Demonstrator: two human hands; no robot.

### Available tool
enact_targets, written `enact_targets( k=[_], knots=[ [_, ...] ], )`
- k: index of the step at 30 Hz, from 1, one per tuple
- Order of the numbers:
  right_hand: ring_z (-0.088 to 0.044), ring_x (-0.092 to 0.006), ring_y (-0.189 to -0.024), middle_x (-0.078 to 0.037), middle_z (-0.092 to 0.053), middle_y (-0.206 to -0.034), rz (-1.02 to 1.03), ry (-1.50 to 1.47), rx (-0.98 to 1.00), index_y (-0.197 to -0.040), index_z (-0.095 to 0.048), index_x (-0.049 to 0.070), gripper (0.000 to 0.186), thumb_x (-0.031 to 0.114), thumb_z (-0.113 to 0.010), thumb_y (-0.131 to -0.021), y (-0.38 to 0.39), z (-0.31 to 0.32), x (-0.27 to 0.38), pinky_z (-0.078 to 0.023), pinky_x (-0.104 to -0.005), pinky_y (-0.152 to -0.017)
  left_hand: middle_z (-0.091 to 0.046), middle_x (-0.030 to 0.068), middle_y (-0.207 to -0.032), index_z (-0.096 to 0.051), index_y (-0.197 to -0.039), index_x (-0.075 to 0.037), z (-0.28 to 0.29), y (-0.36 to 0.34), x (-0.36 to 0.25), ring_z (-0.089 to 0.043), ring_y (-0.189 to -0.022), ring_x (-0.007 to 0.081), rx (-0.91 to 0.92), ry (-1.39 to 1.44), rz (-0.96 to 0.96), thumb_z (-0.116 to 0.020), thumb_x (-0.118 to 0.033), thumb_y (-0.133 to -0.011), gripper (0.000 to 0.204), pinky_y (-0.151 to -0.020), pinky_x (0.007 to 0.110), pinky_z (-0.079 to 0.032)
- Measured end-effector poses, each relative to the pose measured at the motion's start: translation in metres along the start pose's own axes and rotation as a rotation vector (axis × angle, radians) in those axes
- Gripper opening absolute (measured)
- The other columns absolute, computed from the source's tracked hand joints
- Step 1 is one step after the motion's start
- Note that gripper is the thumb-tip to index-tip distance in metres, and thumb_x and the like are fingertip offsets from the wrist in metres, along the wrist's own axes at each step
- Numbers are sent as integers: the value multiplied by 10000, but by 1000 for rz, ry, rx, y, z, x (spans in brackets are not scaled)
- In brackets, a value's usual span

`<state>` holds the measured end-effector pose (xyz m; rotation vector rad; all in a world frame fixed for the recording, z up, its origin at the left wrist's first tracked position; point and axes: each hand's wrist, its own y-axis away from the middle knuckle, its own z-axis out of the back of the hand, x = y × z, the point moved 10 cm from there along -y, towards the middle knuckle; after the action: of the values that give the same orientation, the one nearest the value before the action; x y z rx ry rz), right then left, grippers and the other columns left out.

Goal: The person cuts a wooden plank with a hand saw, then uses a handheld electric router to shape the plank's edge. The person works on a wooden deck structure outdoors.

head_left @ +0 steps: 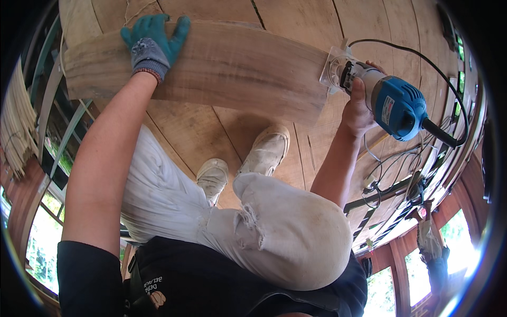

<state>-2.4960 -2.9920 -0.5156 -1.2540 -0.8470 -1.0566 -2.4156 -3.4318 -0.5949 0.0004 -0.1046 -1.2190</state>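
A wide brown wooden board [237,68] lies across the plank surface in front of me. On its left part my left hand [153,46], in a grey and teal work glove, rests flat with fingers spread toward the far edge. My bare right hand [360,108] is wrapped round the body of a blue and silver trim router [400,108], held on its side. The router's clear plastic base [331,68] is up against the board's right end. Its bit is too hard to make out, and some right fingers are hidden behind the motor body.
A black power cord [449,79] loops from the router over the planks [369,26]. Tangled cables [393,169] lie at the right. My shoes [266,150] stand just below the board. Stacked thin wood strips [18,116] are at the far left.
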Motion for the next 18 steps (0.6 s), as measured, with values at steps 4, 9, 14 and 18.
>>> enact_targets(
  k=[4, 9, 14, 18],
  knots=[
    [-624, -258, -1115, -137, -648, -1209, -47, -48, -20, -1257, -579, 16, 568, 184, -883, -807, 4, 3, -3, -498, -411, -1024, -696, 120, -1214, -730, -1190, -115, 0, -1, 1, -577, -1260, 287, 7, -3, 5, -474, -743, -943, 721, -1187, 604, -198],
    [-606, -237, -1118, -107, -638, -1215, -77, 8, -14, -1237, -606, 29, 582, 273, -902, -799, 15, 7, -1, -484, -393, -1003, -701, 119, -1198, -732, -1181, -109, 3, -1, 0, -589, -1241, 288, -15, 0, 6, -483, -735, -942, 715, -1179, 599, -212],
    [-596, -242, -1135, -110, -622, -1240, -88, 44, 5, -1277, -563, 38, 650, 320, -907, -803, 22, 9, -1, -475, -393, -1014, -703, 120, -1185, -736, -1163, -102, 3, -3, 1, -593, -1231, 288, -7, 29, 5, -490, -732, -939, 712, -1171, 605, -216],
    [-591, -255, -1148, -117, -611, -1259, -68, 95, 56, -1317, -510, 54, 695, 328, -902, -812, 25, 8, 1, -469, -397, -1025, -708, 119, -1176, -739, -1156, -101, 2, -2, 2, -597, -1223, 291, -9, -4, 2, -493, -736, -933, 716, -1167, 604, -221]
  ],
)
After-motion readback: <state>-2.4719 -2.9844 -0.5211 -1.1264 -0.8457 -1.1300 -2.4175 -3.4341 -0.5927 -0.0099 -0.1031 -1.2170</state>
